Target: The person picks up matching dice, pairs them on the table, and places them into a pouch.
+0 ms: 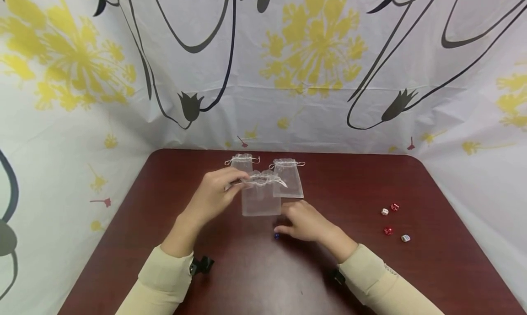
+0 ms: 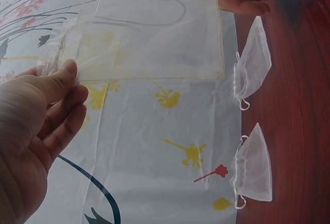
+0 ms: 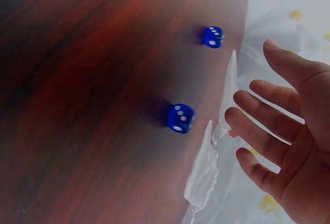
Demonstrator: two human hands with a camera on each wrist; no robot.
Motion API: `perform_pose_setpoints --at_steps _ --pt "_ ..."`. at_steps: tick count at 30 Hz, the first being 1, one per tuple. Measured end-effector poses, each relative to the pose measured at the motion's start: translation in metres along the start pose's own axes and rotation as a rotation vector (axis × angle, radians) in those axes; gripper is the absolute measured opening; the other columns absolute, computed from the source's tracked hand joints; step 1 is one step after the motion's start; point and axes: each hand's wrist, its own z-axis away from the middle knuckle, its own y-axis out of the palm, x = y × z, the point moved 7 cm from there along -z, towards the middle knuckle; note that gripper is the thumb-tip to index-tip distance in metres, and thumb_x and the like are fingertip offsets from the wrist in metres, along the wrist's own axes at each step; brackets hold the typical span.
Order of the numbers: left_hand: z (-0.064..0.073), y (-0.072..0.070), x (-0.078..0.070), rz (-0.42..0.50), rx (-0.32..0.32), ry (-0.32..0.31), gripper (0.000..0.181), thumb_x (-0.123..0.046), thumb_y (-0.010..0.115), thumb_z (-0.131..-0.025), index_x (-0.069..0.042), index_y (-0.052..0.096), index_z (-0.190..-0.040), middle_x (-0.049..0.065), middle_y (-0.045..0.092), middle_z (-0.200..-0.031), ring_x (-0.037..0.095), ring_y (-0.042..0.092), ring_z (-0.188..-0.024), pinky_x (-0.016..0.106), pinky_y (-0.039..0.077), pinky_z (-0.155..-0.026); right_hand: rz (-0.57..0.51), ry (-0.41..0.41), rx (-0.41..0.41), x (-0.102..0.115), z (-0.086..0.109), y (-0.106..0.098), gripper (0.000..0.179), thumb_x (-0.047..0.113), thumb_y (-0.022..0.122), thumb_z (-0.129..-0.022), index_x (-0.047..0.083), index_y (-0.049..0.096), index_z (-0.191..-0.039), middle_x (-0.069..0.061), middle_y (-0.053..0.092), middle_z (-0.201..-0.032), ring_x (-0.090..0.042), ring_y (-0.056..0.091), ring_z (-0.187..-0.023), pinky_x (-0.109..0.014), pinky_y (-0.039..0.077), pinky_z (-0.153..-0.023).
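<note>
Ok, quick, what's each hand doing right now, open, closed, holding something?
Left hand: closed, pinching a sheer drawstring bag by its gathered top.
Right hand: open, holding nothing, near a blue die.

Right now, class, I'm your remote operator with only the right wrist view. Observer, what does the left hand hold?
Observer: The left hand pinches a bag by its drawstring end.
Operator: Besides my two blue dice, are there others?
Observer: Yes, four more: two red dice and two white dice.
Operator: Where are those, seen from the head view?
Observer: On the table, to the right of the right hand.
</note>
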Motion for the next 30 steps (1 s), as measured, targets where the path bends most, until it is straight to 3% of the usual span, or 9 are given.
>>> perform_pose_setpoints --at_steps 9,23,30 --pt "0.002 0.0 0.002 -0.011 0.004 -0.003 0.023 0.007 0.082 -0.079 -0.004 0.075 -0.097 0.003 0.073 -0.089 0.012 0.063 -0.072 0.026 0.054 -0.063 0.03 0.003 0.101 0.003 0.004 0.022 0.023 0.036 0.082 -0.084 0.017 0.07 -0.089 0.006 0.062 -0.08 -0.005 0.053 -0.072 -0.039 0.045 -0.072" --pt "0.006 0.004 0.006 -0.021 0.018 -0.018 0.023 0.007 0.081 -0.079 -0.004 0.075 -0.098 0.004 0.073 -0.089 0.013 0.065 -0.074 0.034 0.057 -0.062 0.142 -0.032 0.11 0.015 0.003 0.029 0.028 0.045 0.085 -0.077 0.022 0.072 -0.088 0.008 0.064 -0.087 -0.013 0.063 -0.085 -0.037 0.045 -0.075" --pt "0.006 0.003 0.009 -0.026 0.017 -0.024 0.021 0.006 0.081 -0.08 -0.003 0.075 -0.098 0.005 0.073 -0.089 0.014 0.065 -0.074 0.035 0.058 -0.062 0.179 -0.065 0.103 0.016 0.004 0.031 0.02 0.036 0.084 -0.08 0.022 0.077 -0.092 0.008 0.062 -0.089 -0.014 0.062 -0.088 -0.036 0.044 -0.075"
